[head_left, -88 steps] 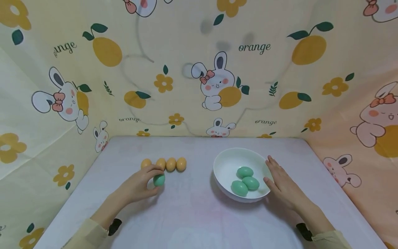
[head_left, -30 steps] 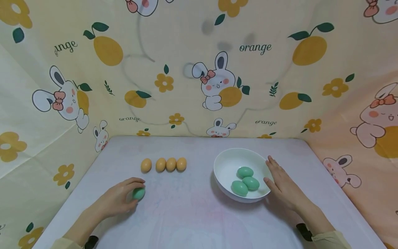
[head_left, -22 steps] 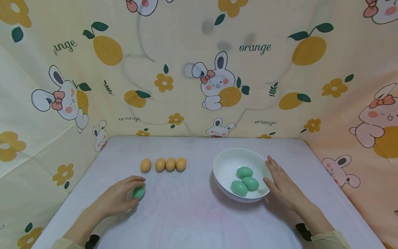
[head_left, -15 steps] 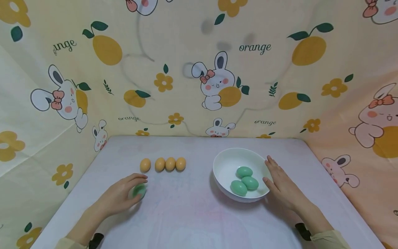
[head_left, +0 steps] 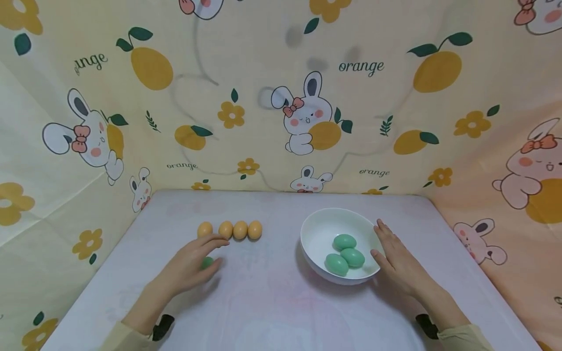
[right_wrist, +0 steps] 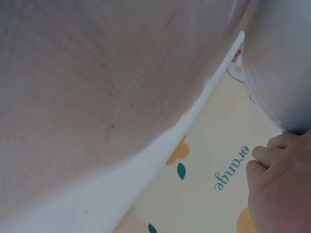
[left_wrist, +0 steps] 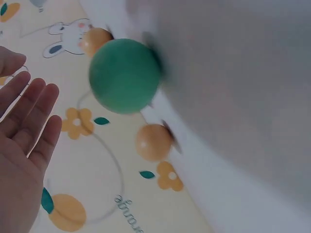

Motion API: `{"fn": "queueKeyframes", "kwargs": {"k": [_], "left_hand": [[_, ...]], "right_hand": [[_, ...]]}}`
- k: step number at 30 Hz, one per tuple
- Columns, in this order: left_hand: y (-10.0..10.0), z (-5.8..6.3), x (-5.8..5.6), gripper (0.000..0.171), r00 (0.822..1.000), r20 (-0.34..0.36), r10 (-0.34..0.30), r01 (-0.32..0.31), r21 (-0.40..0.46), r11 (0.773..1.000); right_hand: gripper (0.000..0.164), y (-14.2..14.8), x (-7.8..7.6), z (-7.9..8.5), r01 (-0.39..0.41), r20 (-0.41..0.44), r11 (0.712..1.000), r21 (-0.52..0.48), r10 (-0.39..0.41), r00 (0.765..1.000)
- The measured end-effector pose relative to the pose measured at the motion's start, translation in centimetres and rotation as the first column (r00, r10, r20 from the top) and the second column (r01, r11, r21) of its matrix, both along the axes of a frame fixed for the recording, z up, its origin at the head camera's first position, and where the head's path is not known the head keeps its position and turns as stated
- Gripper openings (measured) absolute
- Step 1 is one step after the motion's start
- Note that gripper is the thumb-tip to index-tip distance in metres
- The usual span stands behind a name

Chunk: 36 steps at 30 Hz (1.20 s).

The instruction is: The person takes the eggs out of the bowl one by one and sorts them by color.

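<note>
A green egg (head_left: 207, 263) stands on the table at the left, partly covered by my left hand (head_left: 190, 265) in the head view. The left wrist view shows that green egg (left_wrist: 125, 76) apart from the fingers (left_wrist: 36, 111), which are loosely stretched and hold nothing. Just behind it, several yellow-orange eggs (head_left: 240, 230) form a row, the leftmost a little separate. At the right is a white bowl (head_left: 316, 226) with three green eggs (head_left: 345, 242) inside. My right hand (head_left: 397, 261) rests straight-fingered against the bowl's right side; the right wrist view has this hand (right_wrist: 279, 179) at the bowl's wall.
A pale cloth covers the table (head_left: 281, 312). Behind it and at both sides hangs a curtain (head_left: 263, 73) printed with rabbits and oranges. Dark bands (head_left: 163, 327) sit at the wrists.
My left hand held the green egg by the row, brought it nearer and leftward, then let go. Egg and hand have since shifted right and away. The right hand and bowl stay put.
</note>
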<state>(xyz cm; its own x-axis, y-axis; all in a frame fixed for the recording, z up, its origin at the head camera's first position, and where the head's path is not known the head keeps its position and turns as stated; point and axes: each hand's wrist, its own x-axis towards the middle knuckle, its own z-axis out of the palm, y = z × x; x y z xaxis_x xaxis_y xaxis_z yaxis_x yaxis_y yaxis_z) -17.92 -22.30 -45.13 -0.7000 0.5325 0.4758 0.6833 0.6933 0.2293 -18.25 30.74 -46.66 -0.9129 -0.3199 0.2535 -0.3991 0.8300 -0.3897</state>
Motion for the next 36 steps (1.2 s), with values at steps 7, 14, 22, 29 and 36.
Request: {"fn": "queueKeyframes", "kwargs": {"k": [7,14,22,29,36], "left_hand": [[2.7,0.8,-1.0,0.045,0.998,-0.018,-0.061,0.061,0.042,0.997],[5.5,1.3,-2.1,0.042,0.986,-0.085,-0.145,0.151,0.068,0.986],[9.6,2.8,-2.8,0.039,0.982,-0.013,-0.189,0.189,0.081,0.979],[13.2,3.3,-3.3,0.038,0.977,0.006,-0.212,0.211,0.073,0.975],[16.4,3.6,-4.0,0.041,0.966,0.089,-0.242,0.241,0.032,0.97]], "right_hand": [[0.07,-0.1,0.0,0.0,-0.004,0.004,1.0,-0.002,0.004,1.0],[0.069,-0.1,0.0,0.1,-0.011,-0.005,1.0,-0.006,0.011,1.0],[0.07,0.0,0.0,0.3,-0.012,0.001,1.0,-0.013,0.012,1.0],[0.07,0.0,0.1,0.2,-0.007,0.025,1.0,-0.013,0.008,1.0],[0.069,0.0,0.1,0.1,-0.018,-0.009,1.0,-0.013,0.018,1.0]]}}
